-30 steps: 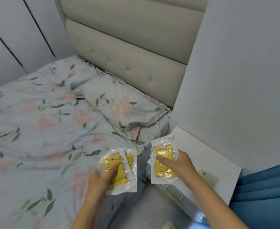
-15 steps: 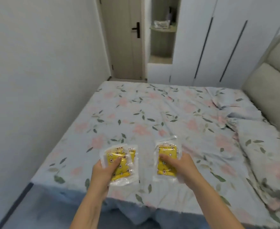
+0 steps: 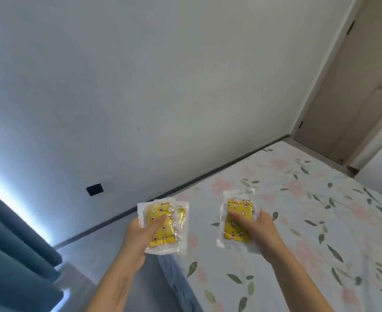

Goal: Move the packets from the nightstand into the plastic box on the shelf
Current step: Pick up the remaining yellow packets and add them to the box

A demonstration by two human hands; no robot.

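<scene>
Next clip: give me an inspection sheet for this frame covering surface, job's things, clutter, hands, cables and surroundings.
Surface: bed with floral sheet at right; nightstand and shelf not in view.
Job's things: left packets, at least two overlapping, yellow inside clear wrap; right packet, same kind. Plastic box not in view.
Clutter: nothing seen.
Hands: left hand grips the left packets, thumb on top; right hand grips the right packet, thumb on top. Both held in the air over the bed's edge.
Cables: nothing seen.
Surroundings: plain wall with a dark wall plate; door with black handle at right; blue curtain at left; grey floor beside the bed.
</scene>
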